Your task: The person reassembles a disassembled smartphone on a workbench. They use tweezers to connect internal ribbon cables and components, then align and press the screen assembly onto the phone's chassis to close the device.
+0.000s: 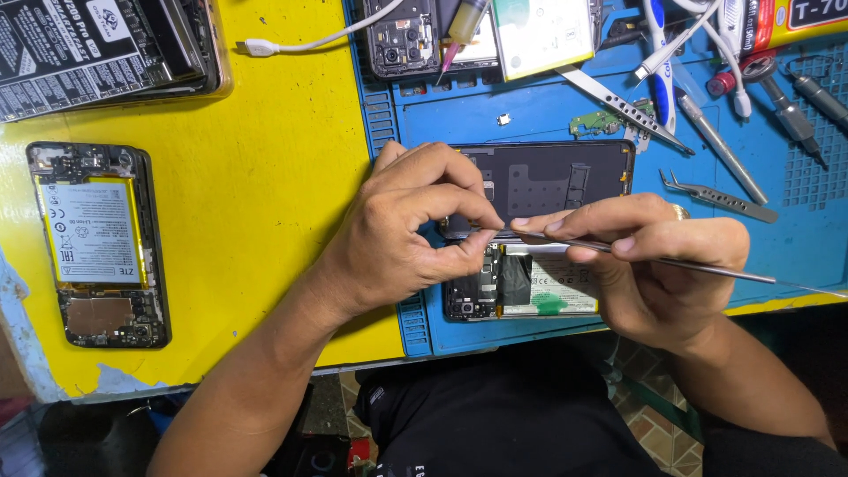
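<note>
Far to my left on the yellow surface [265,177] lies a spare opened phone [99,245] with its battery showing, well apart from my work and in no danger. My left hand [402,234] is pinched at thumb and forefinger on something small and dark at the edge of the open phone [530,230] lying on the blue mat [459,115]; what exactly sits between those fingertips I cannot make out. If I squeeze or tug too hard here, I judge that a thin part could tear or a connector could lift off its board. Just right of that pinch, my right hand [654,256] has its grip closed on a slim metal tool [689,263], whose tip reaches back to meet my left fingertips over the phone's middle. A slip of that tip could scratch the board or jab the battery [552,291] just below it, which I think is the worst risk. The phone lies under both hands, touching the left one, with its dark upper half clear beyond my fingers. Further right, tweezers [720,196] and screwdrivers [795,106] lie loose; a swept elbow could scatter them.
</note>
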